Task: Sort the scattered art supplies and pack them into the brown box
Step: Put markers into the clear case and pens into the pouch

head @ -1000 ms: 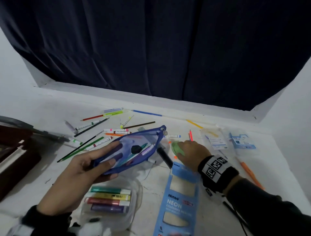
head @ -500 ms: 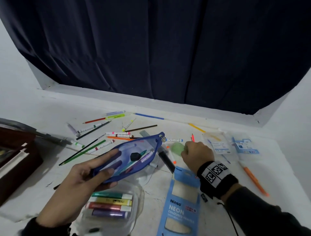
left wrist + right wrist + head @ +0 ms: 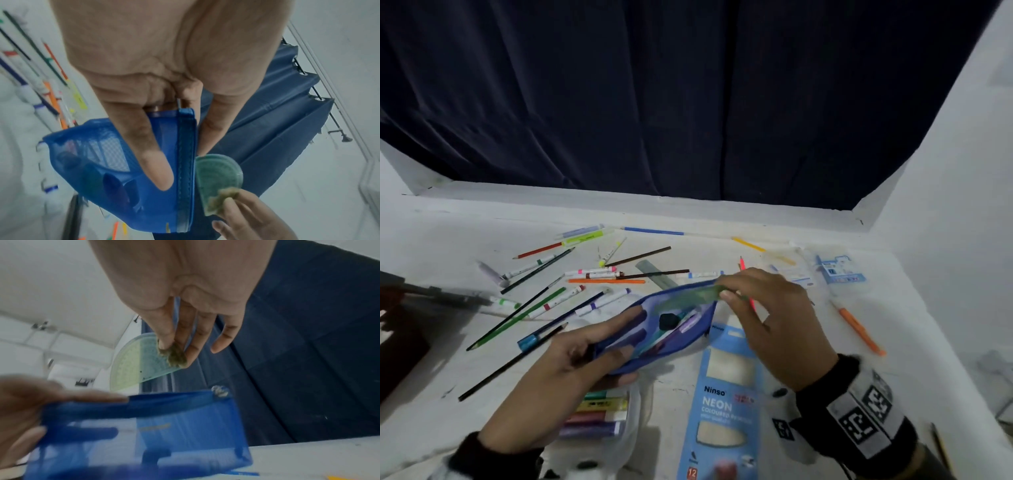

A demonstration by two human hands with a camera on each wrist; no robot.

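Note:
My left hand (image 3: pixel 571 356) grips a blue mesh zip pouch (image 3: pixel 671 329) above the table, thumb on top and fingers underneath. The pouch (image 3: pixel 131 170) stands open along its zip and holds pens and a small black item. My right hand (image 3: pixel 767 308) pinches a green see-through protractor (image 3: pixel 688 296) by one corner, just over the pouch's open mouth. In the right wrist view the protractor (image 3: pixel 135 363) hangs above the pouch (image 3: pixel 164 434). In the left wrist view the protractor (image 3: pixel 220 175) sits right beside the zip edge. Part of a brown box (image 3: pixel 397 329) shows at the far left.
Several pencils and markers (image 3: pixel 585 277) lie scattered across the white table. A blue Neon pencil pack (image 3: pixel 722 401) lies under my right wrist, a clear case of highlighters (image 3: pixel 595 418) under my left. An orange pen (image 3: pixel 859 329) and small packets (image 3: pixel 839 270) lie right. A dark curtain hangs behind.
My right hand lifted the green protractor off the table and carried it left to the pouch's mouth. My left hand kept hold of the pouch.

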